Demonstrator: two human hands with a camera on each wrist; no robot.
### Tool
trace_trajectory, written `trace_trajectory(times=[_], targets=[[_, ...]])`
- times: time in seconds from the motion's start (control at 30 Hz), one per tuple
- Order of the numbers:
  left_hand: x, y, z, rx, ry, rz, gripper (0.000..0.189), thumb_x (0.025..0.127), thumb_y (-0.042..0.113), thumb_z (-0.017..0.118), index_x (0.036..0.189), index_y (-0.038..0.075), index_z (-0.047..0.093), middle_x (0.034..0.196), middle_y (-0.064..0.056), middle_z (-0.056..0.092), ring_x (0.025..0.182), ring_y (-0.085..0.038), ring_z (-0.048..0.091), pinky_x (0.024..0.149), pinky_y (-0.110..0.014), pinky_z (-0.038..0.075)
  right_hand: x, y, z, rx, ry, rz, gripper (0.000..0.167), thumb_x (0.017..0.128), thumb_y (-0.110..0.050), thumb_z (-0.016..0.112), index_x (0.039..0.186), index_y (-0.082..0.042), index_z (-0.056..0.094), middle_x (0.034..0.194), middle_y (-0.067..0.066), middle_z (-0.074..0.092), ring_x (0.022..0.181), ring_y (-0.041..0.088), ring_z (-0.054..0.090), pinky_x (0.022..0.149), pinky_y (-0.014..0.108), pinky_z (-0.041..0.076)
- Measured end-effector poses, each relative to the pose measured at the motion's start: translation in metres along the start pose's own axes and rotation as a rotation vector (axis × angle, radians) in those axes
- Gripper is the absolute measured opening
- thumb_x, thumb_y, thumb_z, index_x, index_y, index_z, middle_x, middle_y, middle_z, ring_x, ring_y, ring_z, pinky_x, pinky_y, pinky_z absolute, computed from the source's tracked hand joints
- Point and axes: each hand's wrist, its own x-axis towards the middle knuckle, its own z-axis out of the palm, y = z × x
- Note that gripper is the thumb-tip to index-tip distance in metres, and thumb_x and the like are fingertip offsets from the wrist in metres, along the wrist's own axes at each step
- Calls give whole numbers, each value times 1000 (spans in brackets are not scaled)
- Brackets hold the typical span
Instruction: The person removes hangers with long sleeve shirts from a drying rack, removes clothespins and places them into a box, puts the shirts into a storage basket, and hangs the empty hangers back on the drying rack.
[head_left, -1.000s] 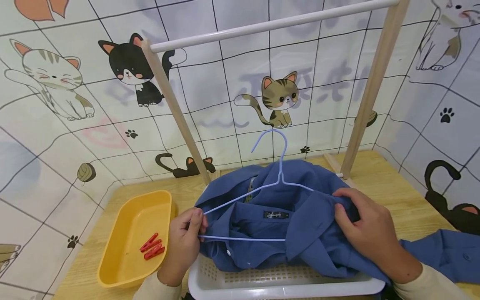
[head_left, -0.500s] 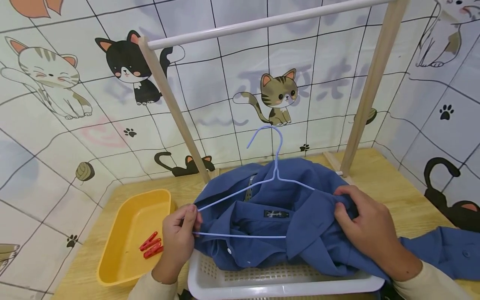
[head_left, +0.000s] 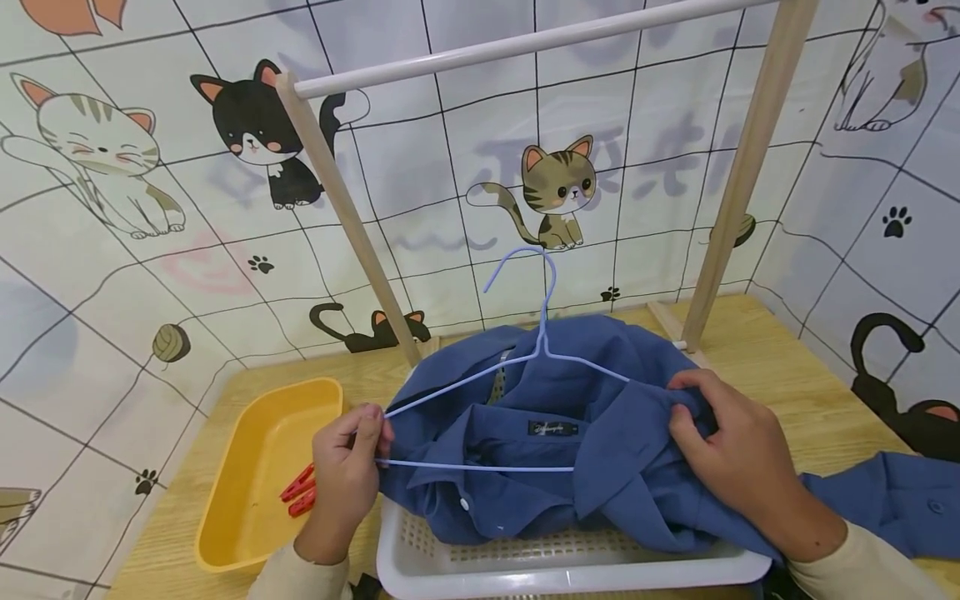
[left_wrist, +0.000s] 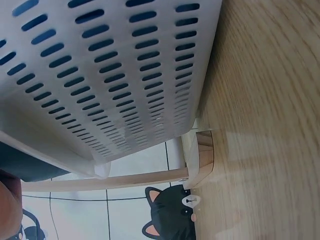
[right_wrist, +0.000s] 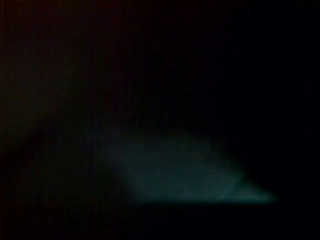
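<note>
In the head view a blue collared shirt (head_left: 525, 508) lies bunched over a white slotted basket (head_left: 570, 575). A light-blue wire hanger (head_left: 543, 325) lies over its neck opening, hook upward, and its right end is hidden inside the shirt's right shoulder. My left hand (head_left: 345, 475) grips the hanger's left end, outside the shirt. With thumb and fingers my right hand (head_left: 738, 458) pinches the shirt's shoulder cloth, where the hanger's end is covered. In the left wrist view the basket's slotted wall (left_wrist: 125, 65) fills much of the frame. The right wrist view is almost black.
Behind the basket stands a rack with wooden posts (head_left: 742, 183) and a white rail (head_left: 510, 52). A yellow tray (head_left: 240, 483) holding red clothespins (head_left: 300, 492) is at left. One shirt sleeve (head_left: 885, 504) trails over the wooden table (head_left: 810, 392) at right.
My left hand has moved left, and the hanger has slid left with it, its hook shifting the same way. My right hand stays on the shoulder cloth.
</note>
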Motion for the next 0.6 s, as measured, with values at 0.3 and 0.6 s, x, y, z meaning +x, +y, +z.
trace_trajectory(times=[0.3, 0.6], targets=[[3, 4, -1, -21, 34, -58, 32, 99, -8, 48, 69, -4, 58, 60, -3, 51, 50, -10, 46, 43, -18, 43, 1, -1, 0, -13, -31, 16, 27, 79, -6, 65, 106, -8, 65, 87, 16, 73, 54, 15, 56, 49, 33, 41], [9, 2, -12, -69, 86, -64, 31, 99, -7, 49, 69, -8, 57, 61, 2, 54, 47, -9, 46, 43, -16, 43, 0, -1, 1, -4, -41, 28, 25, 79, -7, 64, 103, -8, 64, 78, 12, 70, 50, 2, 42, 46, 28, 35]])
